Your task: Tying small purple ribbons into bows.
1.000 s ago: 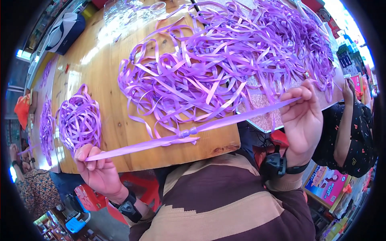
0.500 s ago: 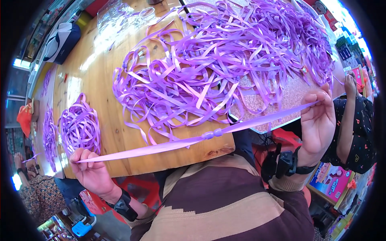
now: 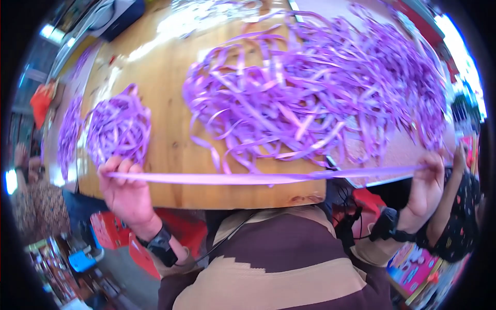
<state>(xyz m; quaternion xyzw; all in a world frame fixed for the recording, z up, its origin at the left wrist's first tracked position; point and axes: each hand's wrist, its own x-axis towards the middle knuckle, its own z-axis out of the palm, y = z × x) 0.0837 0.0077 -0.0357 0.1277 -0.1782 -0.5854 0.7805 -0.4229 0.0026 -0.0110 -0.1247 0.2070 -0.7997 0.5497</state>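
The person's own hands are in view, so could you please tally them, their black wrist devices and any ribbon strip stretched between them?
Left hand and right hand: 2
Black wrist devices: 2
Stretched purple ribbon strip: 1
Total: 5

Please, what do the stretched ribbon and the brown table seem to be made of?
Ribbon: probably satin-like synthetic fabric with a soft sheen; it looks thin and catches pale highlights, but blur hides any weave.
Brown table: apparently wood, varnished or coated; grain lines show, and its far part reflects glare.
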